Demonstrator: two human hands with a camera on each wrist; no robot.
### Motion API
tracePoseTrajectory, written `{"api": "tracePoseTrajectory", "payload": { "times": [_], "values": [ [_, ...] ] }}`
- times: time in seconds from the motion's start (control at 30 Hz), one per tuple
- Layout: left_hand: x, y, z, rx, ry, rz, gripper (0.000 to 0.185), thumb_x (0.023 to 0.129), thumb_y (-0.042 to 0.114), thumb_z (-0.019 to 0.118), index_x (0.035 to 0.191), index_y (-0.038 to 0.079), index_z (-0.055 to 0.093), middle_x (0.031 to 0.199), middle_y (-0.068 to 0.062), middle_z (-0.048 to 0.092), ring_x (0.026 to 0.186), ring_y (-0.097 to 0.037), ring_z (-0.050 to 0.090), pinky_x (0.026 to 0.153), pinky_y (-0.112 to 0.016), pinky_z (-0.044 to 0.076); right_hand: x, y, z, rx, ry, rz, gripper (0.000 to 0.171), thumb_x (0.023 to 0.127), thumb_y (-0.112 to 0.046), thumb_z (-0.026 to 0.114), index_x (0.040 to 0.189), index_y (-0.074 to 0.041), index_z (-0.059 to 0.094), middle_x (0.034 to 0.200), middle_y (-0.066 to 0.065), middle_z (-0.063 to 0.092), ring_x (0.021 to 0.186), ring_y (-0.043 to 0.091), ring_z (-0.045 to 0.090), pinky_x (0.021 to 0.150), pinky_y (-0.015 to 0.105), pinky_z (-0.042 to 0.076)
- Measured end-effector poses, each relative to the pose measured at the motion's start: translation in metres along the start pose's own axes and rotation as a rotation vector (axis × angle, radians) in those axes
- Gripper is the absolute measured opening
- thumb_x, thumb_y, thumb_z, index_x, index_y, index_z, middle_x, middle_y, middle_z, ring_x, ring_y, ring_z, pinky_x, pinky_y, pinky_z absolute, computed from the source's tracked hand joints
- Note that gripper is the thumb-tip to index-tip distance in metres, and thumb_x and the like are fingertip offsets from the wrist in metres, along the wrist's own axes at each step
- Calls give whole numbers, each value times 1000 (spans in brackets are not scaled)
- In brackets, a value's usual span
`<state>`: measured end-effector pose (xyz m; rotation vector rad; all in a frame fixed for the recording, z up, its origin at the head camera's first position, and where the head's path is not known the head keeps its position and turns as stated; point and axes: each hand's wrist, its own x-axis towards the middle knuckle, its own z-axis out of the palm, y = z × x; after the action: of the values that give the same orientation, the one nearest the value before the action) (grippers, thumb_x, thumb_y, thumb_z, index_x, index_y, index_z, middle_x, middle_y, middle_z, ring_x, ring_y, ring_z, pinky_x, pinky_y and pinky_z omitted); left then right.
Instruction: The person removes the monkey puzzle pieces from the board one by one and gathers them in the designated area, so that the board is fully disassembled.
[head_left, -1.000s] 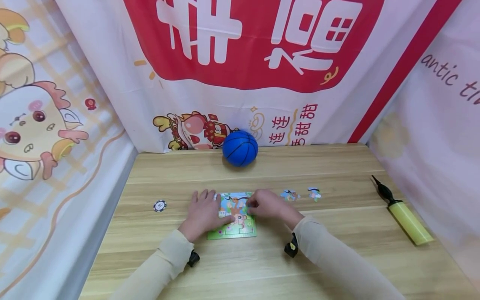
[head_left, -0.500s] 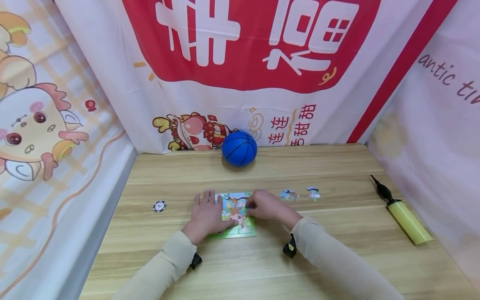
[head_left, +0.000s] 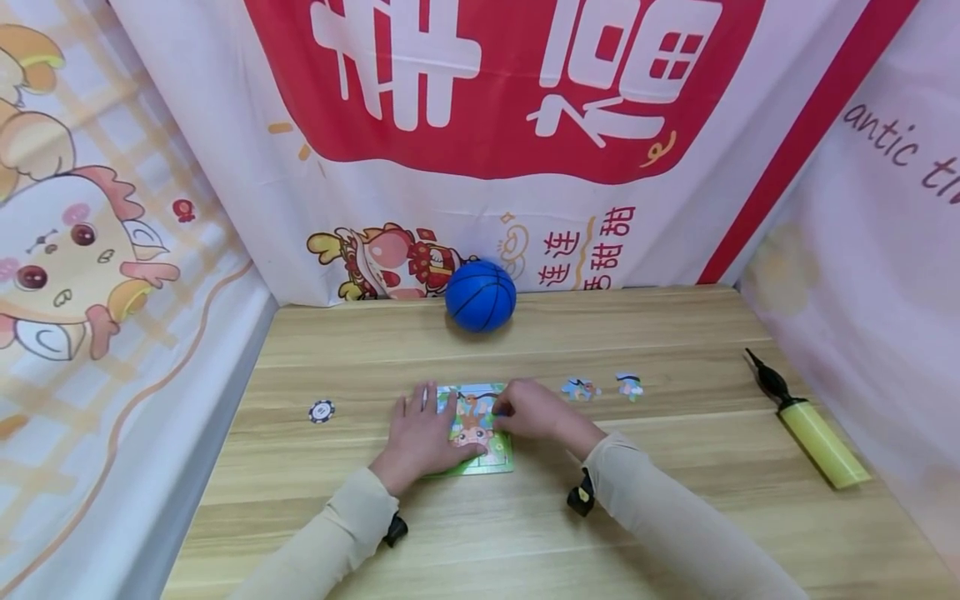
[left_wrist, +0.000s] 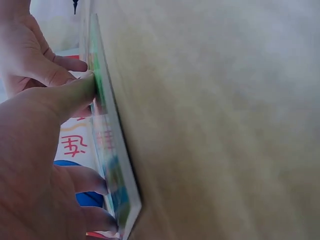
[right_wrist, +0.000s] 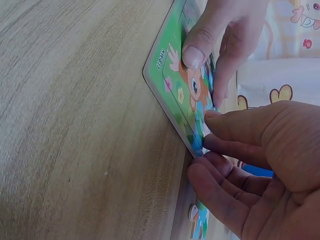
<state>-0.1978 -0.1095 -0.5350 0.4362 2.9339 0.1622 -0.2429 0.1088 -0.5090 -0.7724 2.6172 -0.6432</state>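
A jigsaw board (head_left: 498,460) with a monkey picture lies flat on the wooden table. My left hand (head_left: 423,437) rests across its left side, fingers spread towards the far edge. The left thumb (right_wrist: 194,56) presses on the monkey's head in the right wrist view. At the board's right side is my right hand (head_left: 534,410), its fingers curled and the thumb and index finger pinching a puzzle piece at the picture; the fingers mostly hide this piece. Two loose puzzle pieces, one piece (head_left: 581,389) nearer and another piece (head_left: 629,386) farther right, lie beyond the right hand.
A blue ball (head_left: 481,296) stands at the table's back, against the printed cloth (head_left: 420,192). Left of the board lies a black-and-white poker chip (head_left: 321,411). A yellow hand pump (head_left: 823,442) with a black nozzle lies near the right edge.
My left hand has slid a little to the right over the board, its thumb moving below the monkey's face. The right hand stays almost in place at the right side.
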Motion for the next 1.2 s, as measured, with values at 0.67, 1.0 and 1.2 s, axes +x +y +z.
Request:
{"api": "tracePoseTrajectory", "payload": {
  "times": [0.67, 1.0, 1.2],
  "values": [
    [-1, 0, 0, 3, -41, 17, 91, 85, 86, 42, 158, 31, 39, 162, -30, 17, 150, -47, 7, 113, -70, 13, 2, -3, -1, -8, -3, 34, 16, 92, -19, 78, 106, -11, 78, 88, -8, 67, 78, 9, 60, 75, 29, 53],
    [2, 1, -1, 1, -64, -5, 94, 83, 87, 44, 158, 31, 39, 163, -28, 16, 150, -47, 7, 112, -71, 13, 4, -4, -2, 6, 7, 51, 8, 93, -17, 76, 100, -12, 77, 85, -7, 65, 75, 10, 59, 71, 29, 53],
    [2, 2, -1, 1, -66, -3, 95, 83, 88, 44, 158, 30, 38, 163, -29, 15, 150, -47, 7, 112, -71, 13, 1, -6, -9, 65, 36, 53, 8, 95, -15, 73, 87, -15, 71, 78, -7, 64, 71, 12, 59, 67, 29, 52]
  ]
}}
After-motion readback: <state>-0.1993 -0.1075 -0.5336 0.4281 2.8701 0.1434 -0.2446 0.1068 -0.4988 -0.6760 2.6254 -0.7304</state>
